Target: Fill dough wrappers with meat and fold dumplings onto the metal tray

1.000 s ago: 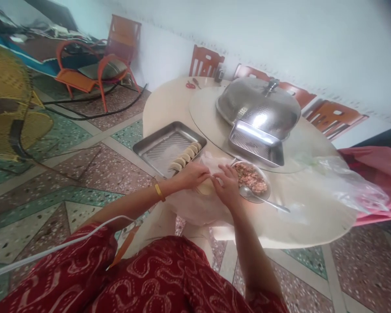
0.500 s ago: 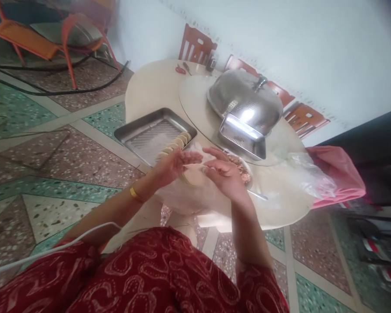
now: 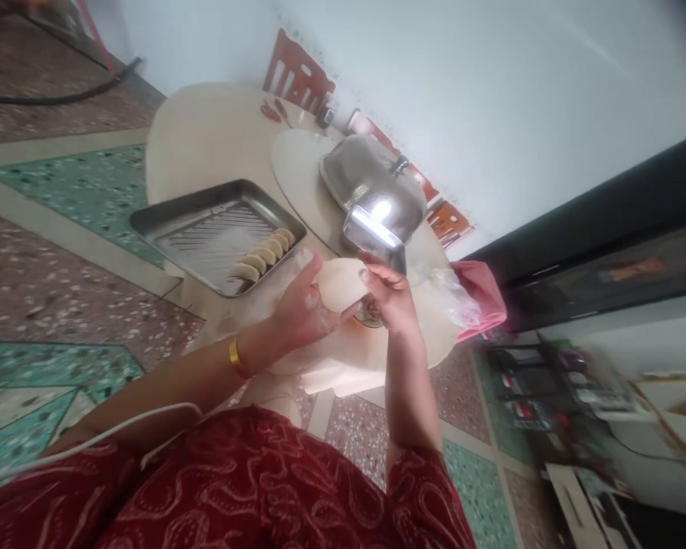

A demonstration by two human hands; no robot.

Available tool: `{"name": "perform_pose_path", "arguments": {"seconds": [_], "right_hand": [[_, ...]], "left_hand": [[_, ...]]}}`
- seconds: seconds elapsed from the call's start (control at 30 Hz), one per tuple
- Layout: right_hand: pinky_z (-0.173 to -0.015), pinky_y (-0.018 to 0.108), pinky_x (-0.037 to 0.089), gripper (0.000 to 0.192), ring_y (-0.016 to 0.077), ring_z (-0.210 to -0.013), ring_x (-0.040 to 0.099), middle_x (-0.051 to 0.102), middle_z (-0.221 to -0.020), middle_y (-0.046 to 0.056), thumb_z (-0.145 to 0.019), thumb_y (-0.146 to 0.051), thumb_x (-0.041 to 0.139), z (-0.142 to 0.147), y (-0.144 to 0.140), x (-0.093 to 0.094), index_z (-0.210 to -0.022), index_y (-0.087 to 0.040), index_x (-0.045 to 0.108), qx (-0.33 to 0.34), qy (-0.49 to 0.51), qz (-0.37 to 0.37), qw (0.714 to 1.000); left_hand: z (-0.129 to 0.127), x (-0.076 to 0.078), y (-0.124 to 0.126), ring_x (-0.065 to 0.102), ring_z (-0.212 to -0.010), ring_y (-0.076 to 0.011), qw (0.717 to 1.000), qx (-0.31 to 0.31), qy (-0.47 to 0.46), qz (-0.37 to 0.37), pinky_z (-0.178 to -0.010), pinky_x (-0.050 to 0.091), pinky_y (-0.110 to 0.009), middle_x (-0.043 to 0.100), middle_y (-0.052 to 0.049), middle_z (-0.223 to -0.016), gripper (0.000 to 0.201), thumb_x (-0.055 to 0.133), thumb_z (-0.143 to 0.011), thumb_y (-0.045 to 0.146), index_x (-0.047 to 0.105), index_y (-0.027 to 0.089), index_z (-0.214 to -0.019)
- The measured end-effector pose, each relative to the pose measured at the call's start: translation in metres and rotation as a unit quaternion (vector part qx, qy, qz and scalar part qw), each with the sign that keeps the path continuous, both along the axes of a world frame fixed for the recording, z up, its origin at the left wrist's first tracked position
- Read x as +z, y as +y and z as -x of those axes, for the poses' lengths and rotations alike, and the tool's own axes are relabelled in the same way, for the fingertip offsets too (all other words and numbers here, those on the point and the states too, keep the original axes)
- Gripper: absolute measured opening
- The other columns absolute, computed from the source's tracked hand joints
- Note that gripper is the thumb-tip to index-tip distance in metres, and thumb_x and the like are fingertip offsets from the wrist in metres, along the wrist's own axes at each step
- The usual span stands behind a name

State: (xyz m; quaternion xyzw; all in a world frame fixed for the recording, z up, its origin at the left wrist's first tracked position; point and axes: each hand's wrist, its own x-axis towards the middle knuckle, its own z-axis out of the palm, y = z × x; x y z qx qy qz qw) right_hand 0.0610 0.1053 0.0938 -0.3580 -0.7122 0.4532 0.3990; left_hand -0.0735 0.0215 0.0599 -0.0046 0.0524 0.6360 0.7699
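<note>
A round pale dough wrapper (image 3: 338, 284) is held up above the table edge between both hands. My left hand (image 3: 301, 314) cups it from below and the left, a gold bangle on that wrist. My right hand (image 3: 389, 297) pinches its right rim with the fingertips. Behind and left of the hands a steel tray (image 3: 177, 223) holds a short row of folded dumplings (image 3: 263, 255) along its near right side. The bowl of filling is almost wholly hidden behind my right hand.
A round beige table (image 3: 206, 137) carries a turntable with a steel dome cover (image 3: 371, 183) and a small steel tray (image 3: 369, 229). A clear plastic bag (image 3: 454, 293) and a pink cloth (image 3: 483, 293) lie at the right. Red scissors (image 3: 270, 112) lie at the far edge.
Both hands have lifted the wrapper from the table up to chest height. The view has swung to the right, so the table sits further left.
</note>
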Motion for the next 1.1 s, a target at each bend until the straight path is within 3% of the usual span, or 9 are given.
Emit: {"name": "perform_pose_path", "arguments": {"seconds": [0.13,0.27,0.37,0.47,0.53,0.67,0.83,0.93,1.1], "right_hand": [[-0.099,0.040,0.052,0.026,0.0217,-0.109,0.068,0.074,-0.115,-0.002,-0.063,-0.051,0.084,-0.015,-0.007,0.018,-0.075,-0.030,0.076,-0.017,0.012,-0.005,1.000],[-0.099,0.044,0.052,0.031,0.0240,-0.108,0.069,0.075,-0.113,0.001,-0.061,-0.054,0.084,-0.021,-0.001,0.021,-0.078,-0.028,0.076,-0.012,0.006,-0.011,1.000],[-0.098,0.046,0.053,0.031,0.0243,-0.107,0.069,0.076,-0.111,0.002,-0.066,-0.055,0.080,-0.020,0.006,0.022,-0.081,-0.027,0.076,-0.021,-0.020,-0.050,0.998],[-0.105,0.049,0.048,0.021,0.0234,-0.115,0.065,0.072,-0.119,0.002,-0.078,-0.048,0.072,-0.017,0.004,0.025,-0.084,-0.028,0.075,-0.026,-0.068,-0.167,0.983],[-0.112,0.053,0.041,0.011,0.0238,-0.128,0.056,0.067,-0.128,0.000,-0.083,-0.038,0.068,-0.015,-0.006,0.024,-0.086,-0.030,0.075,-0.010,-0.128,-0.277,0.952],[-0.117,0.061,0.030,0.013,0.0249,-0.143,0.036,0.058,-0.138,-0.008,-0.085,-0.025,0.066,-0.018,-0.041,0.006,-0.080,-0.035,0.074,0.006,-0.241,-0.447,0.862],[-0.118,0.061,0.028,0.024,0.0266,-0.141,0.038,0.057,-0.139,-0.006,-0.083,-0.022,0.070,-0.037,-0.070,-0.022,-0.096,-0.042,0.071,-0.036,-0.258,-0.554,0.791],[-0.116,0.060,0.032,0.022,0.0278,-0.139,0.040,0.060,-0.134,-0.005,-0.084,-0.025,0.068,-0.044,-0.074,-0.021,-0.096,-0.043,0.072,-0.049,-0.242,-0.531,0.811],[-0.117,0.058,0.035,0.015,0.0238,-0.136,0.048,0.060,-0.136,-0.007,-0.088,-0.026,0.063,-0.036,-0.068,0.010,-0.094,-0.036,0.071,0.028,-0.139,-0.371,0.918]], "left_hand": [[-0.008,0.012,0.002,0.068,-0.105,-0.0213,0.998,-0.038,-0.002,-0.056,-0.100,0.051,-0.036,0.075,-0.007,-0.099,0.048,0.036,-0.100,0.052,0.064,0.015,-0.112],[-0.012,0.012,0.002,0.065,-0.111,-0.0248,0.996,-0.055,0.027,-0.063,-0.098,0.051,-0.038,0.074,-0.010,-0.100,0.055,0.030,-0.099,0.057,0.064,0.015,-0.114],[-0.014,0.007,0.004,0.063,-0.114,-0.0264,0.996,-0.048,0.074,-0.017,-0.099,0.049,-0.041,0.073,-0.010,-0.101,0.053,0.029,-0.099,0.055,0.061,0.016,-0.114],[-0.015,0.001,0.007,0.061,-0.118,-0.0232,0.989,-0.045,0.126,0.062,-0.103,0.046,-0.038,0.071,-0.009,-0.103,0.043,0.033,-0.098,0.051,0.059,0.020,-0.113],[-0.015,0.000,0.008,0.062,-0.117,-0.0224,0.989,-0.047,0.127,0.066,-0.101,0.047,-0.036,0.070,-0.009,-0.105,0.043,0.031,-0.098,0.050,0.058,0.019,-0.110],[-0.009,0.005,0.007,0.064,-0.112,-0.0270,0.993,-0.039,0.099,-0.056,-0.092,0.052,-0.043,0.068,-0.011,-0.110,0.059,0.016,-0.098,0.058,0.056,0.018,-0.116],[-0.009,0.010,0.003,0.063,-0.109,-0.0272,0.985,-0.038,0.113,-0.128,-0.089,0.052,-0.044,0.067,-0.012,-0.115,0.065,0.018,-0.095,0.067,0.049,0.021,-0.129],[-0.014,0.011,0.003,0.063,-0.110,-0.0253,0.986,-0.039,0.097,-0.133,-0.090,0.051,-0.041,0.066,-0.011,-0.117,0.064,0.018,-0.096,0.067,0.047,0.022,-0.131],[-0.016,0.003,0.011,0.065,-0.106,-0.0235,0.991,-0.066,0.074,-0.087,-0.091,0.053,-0.038,0.069,-0.010,-0.110,0.061,0.016,-0.098,0.062,0.052,0.020,-0.124]]}}
